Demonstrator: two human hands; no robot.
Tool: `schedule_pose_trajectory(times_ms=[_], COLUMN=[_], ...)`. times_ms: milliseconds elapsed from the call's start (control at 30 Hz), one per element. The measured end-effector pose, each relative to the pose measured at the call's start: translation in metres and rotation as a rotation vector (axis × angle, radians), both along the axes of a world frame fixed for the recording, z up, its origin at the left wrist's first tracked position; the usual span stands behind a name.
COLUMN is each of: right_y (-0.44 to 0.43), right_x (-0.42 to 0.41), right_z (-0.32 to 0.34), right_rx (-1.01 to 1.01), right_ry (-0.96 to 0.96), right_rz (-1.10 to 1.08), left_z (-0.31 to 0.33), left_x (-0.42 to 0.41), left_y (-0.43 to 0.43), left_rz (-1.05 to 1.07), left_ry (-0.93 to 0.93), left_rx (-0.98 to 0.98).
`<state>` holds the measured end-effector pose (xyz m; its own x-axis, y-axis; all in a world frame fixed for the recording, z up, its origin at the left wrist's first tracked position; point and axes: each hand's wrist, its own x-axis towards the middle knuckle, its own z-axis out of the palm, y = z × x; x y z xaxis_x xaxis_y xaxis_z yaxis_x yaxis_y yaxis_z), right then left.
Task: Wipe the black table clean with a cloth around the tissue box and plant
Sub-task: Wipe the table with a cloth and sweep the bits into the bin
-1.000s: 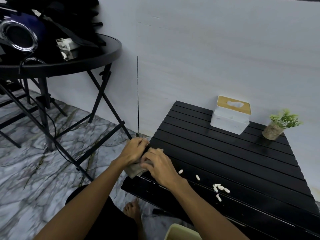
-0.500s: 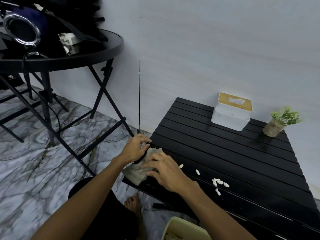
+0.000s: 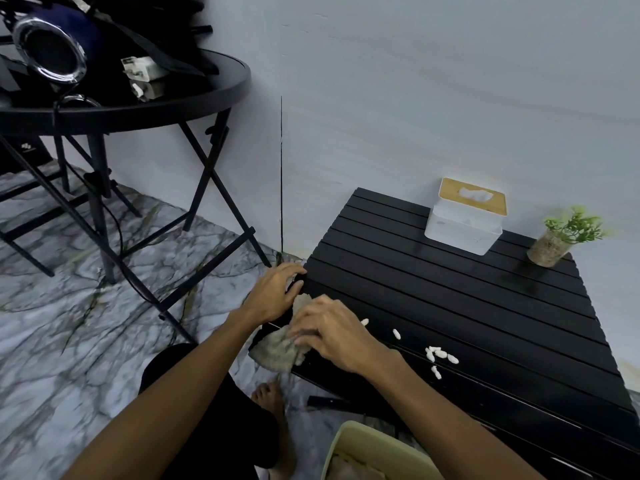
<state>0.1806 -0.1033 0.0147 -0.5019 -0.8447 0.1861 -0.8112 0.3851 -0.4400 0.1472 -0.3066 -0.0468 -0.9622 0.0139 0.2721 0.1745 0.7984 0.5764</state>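
A low black slatted table (image 3: 467, 306) stands against the wall. At its back sit a white tissue box (image 3: 464, 221) with a wooden lid and a small potted plant (image 3: 561, 240). A grey cloth (image 3: 280, 348) lies over the table's near left corner, partly hanging off the edge. My right hand (image 3: 329, 329) presses down on the cloth with curled fingers. My left hand (image 3: 273, 294) rests on the table's left edge, fingers over the rim, touching the cloth's upper part. Several small white bits (image 3: 438, 355) lie on the slats right of my right hand.
A round black folding table (image 3: 145, 109) loaded with dark gear stands at the left, its crossed legs and a cable on the marble floor. A pale green bin (image 3: 367, 452) sits at the bottom. My bare foot (image 3: 270, 396) is beside the table's corner.
The cloth has spread out and slid down over the table's corner under my right hand. My left hand has stayed on the table's left edge. The view has shifted slightly.
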Motion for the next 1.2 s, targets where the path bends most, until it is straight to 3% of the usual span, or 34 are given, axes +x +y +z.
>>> schedule_pose_trajectory(times_ms=[300, 400, 567, 733, 833, 1000, 1100, 1200], right_y=[0.028, 0.028, 0.021, 0.029, 0.031, 0.042, 0.033, 0.004], right_x=[-0.015, -0.016, 0.003, 0.013, 0.013, 0.015, 0.019, 0.023], right_z=[0.014, 0.021, 0.005, -0.015, -0.020, -0.012, 0.007, 0.015], right_rx=[0.240, 0.186, 0.377, 0.403, 0.368, 0.244, 0.055, -0.059], right_ry=[-0.113, -0.165, -0.047, 0.088, 0.135, 0.015, -0.227, -0.207], right_rz=[0.104, 0.065, 0.149, 0.104, 0.115, 0.115, -0.023, -0.077], left_z=[-0.002, -0.003, -0.004, -0.004, -0.005, -0.003, 0.006, 0.019], left_x=[0.001, 0.001, 0.001, 0.002, 0.003, 0.004, 0.000, -0.004], left_y=[0.000, 0.001, 0.001, 0.002, 0.002, 0.004, -0.002, -0.009], left_rz=[0.008, 0.011, 0.017, 0.026, 0.032, 0.041, 0.016, -0.030], left_ry=[0.014, 0.021, 0.043, 0.068, 0.064, 0.061, -0.008, -0.134], left_rx=[-0.012, -0.014, -0.025, -0.027, -0.017, -0.016, 0.099, 0.261])
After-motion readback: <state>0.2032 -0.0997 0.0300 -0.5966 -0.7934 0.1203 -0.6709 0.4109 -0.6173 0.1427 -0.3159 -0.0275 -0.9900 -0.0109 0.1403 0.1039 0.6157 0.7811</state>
